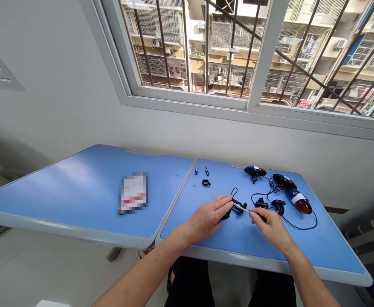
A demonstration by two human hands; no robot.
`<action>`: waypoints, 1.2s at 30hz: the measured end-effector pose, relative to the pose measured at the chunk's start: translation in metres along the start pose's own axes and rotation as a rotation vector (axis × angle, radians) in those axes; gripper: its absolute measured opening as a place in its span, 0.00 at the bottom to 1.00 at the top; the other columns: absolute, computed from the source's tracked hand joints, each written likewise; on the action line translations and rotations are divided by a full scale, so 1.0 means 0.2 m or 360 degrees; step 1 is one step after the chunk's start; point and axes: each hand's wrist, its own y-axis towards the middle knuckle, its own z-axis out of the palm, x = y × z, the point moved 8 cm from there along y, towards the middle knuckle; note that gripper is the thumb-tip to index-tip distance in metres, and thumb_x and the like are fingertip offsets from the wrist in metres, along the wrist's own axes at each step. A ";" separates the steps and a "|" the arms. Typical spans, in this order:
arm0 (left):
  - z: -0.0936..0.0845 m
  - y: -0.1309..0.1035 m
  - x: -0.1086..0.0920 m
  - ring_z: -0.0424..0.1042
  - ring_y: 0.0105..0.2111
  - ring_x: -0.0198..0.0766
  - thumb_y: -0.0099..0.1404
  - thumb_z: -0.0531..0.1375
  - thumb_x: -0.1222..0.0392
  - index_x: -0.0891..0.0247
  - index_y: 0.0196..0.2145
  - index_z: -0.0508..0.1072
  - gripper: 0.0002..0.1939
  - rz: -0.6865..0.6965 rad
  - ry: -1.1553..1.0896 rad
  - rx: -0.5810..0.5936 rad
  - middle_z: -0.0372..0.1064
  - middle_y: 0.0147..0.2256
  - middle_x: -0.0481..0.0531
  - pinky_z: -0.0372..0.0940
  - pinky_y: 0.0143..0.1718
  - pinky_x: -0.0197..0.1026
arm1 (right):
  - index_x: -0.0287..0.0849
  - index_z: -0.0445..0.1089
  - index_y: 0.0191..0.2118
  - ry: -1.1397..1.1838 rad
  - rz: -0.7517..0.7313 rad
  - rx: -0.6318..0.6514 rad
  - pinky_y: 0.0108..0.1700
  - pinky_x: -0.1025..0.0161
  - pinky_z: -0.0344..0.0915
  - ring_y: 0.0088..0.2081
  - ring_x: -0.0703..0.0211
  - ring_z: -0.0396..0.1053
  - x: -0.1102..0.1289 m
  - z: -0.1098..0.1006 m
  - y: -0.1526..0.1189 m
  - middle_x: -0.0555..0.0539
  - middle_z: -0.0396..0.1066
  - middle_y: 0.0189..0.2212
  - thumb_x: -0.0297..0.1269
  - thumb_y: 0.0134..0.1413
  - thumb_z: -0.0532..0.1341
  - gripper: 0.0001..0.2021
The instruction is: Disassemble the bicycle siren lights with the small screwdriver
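My left hand (210,215) is closed around a small black part (227,215) on the blue table, its fingertips pressed near the part's top. In my right hand (270,225) is a screwdriver (244,209) with a dark handle, its metal shaft pointing left to the part beneath my left fingers. A black clamp-like piece (239,207) with a thin cable loop (234,191) lies just behind the shaft. The exact spot the screwdriver tip touches is too small to make out.
Behind my hands are a black ring clamp (206,183) and two batteries (196,170). Several red, white and blue lights (298,202) with black cables lie right. A blurred packet (134,192) rests on the left table (87,192).
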 end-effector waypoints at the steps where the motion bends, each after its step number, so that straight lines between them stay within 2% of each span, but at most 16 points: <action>1: 0.00 0.00 0.00 0.55 0.60 0.46 0.51 0.48 0.81 0.66 0.58 0.56 0.36 0.0001 0.0004 -0.0004 0.59 0.58 0.62 0.60 0.57 0.50 | 0.41 0.76 0.37 -0.0040 -0.0013 -0.0008 0.30 0.64 0.65 0.29 0.56 0.71 0.00 0.00 0.00 0.46 0.75 0.26 0.47 0.57 0.52 0.19; 9: -0.01 0.01 0.00 0.56 0.60 0.47 0.54 0.49 0.80 0.64 0.58 0.57 0.34 -0.0024 -0.0020 -0.0037 0.59 0.58 0.61 0.60 0.57 0.51 | 0.45 0.75 0.35 -0.0316 -0.0130 -0.0096 0.32 0.63 0.63 0.30 0.57 0.70 0.05 -0.02 -0.01 0.47 0.74 0.28 0.43 0.61 0.48 0.19; 12: 0.00 0.00 0.00 0.57 0.59 0.48 0.53 0.49 0.80 0.65 0.58 0.58 0.34 -0.0024 -0.0015 -0.0036 0.60 0.57 0.62 0.61 0.56 0.51 | 0.45 0.74 0.38 -0.0416 -0.0200 -0.0155 0.33 0.62 0.64 0.31 0.57 0.70 0.06 -0.02 -0.01 0.47 0.73 0.30 0.42 0.60 0.50 0.16; 16: 0.01 -0.01 0.01 0.56 0.60 0.47 0.55 0.50 0.79 0.63 0.59 0.56 0.34 -0.0045 -0.0039 -0.0023 0.60 0.58 0.61 0.61 0.56 0.52 | 0.45 0.73 0.38 -0.0421 -0.0297 -0.0229 0.34 0.63 0.65 0.32 0.57 0.71 0.08 -0.02 -0.02 0.45 0.74 0.34 0.42 0.58 0.54 0.12; 18: 0.02 -0.02 0.02 0.56 0.60 0.47 0.55 0.50 0.79 0.62 0.59 0.56 0.34 -0.0059 -0.0049 -0.0021 0.59 0.58 0.60 0.60 0.57 0.52 | 0.46 0.73 0.37 -0.0408 -0.0304 -0.0230 0.32 0.64 0.64 0.30 0.58 0.71 0.09 -0.02 -0.02 0.47 0.74 0.32 0.42 0.58 0.54 0.11; 22: 0.01 -0.02 0.03 0.55 0.60 0.46 0.53 0.50 0.79 0.63 0.59 0.56 0.35 -0.0072 -0.0066 -0.0027 0.58 0.58 0.61 0.60 0.57 0.51 | 0.48 0.72 0.38 -0.0384 -0.0215 -0.0147 0.24 0.67 0.59 0.20 0.62 0.66 0.08 0.00 -0.02 0.53 0.70 0.19 0.45 0.58 0.53 0.12; 24: 0.00 -0.02 0.03 0.55 0.60 0.46 0.52 0.50 0.79 0.63 0.58 0.56 0.35 -0.0072 -0.0072 -0.0032 0.58 0.58 0.61 0.59 0.57 0.51 | 0.47 0.71 0.41 -0.0392 -0.0175 -0.0127 0.23 0.67 0.57 0.19 0.62 0.65 0.07 0.01 -0.01 0.53 0.69 0.17 0.46 0.60 0.50 0.15; 28: 0.00 -0.01 0.03 0.56 0.60 0.46 0.54 0.50 0.78 0.62 0.58 0.57 0.33 -0.0085 -0.0093 -0.0035 0.59 0.58 0.60 0.59 0.57 0.51 | 0.45 0.72 0.35 -0.0497 -0.0168 -0.0154 0.26 0.65 0.58 0.25 0.59 0.69 0.07 -0.01 -0.01 0.50 0.72 0.22 0.44 0.62 0.46 0.18; 31: 0.01 -0.01 0.03 0.56 0.60 0.46 0.55 0.51 0.77 0.62 0.58 0.57 0.32 -0.0093 -0.0102 -0.0025 0.59 0.58 0.60 0.60 0.57 0.51 | 0.46 0.72 0.33 -0.0524 -0.0242 -0.0200 0.29 0.65 0.60 0.28 0.59 0.70 0.09 -0.02 -0.01 0.48 0.74 0.28 0.43 0.61 0.49 0.16; 36: 0.02 -0.02 0.04 0.57 0.59 0.45 0.55 0.50 0.77 0.63 0.57 0.58 0.32 -0.0097 -0.0107 -0.0048 0.59 0.58 0.60 0.60 0.57 0.51 | 0.44 0.72 0.35 -0.0505 -0.0261 -0.0268 0.31 0.64 0.63 0.29 0.59 0.69 0.07 -0.02 -0.01 0.47 0.72 0.31 0.43 0.58 0.55 0.11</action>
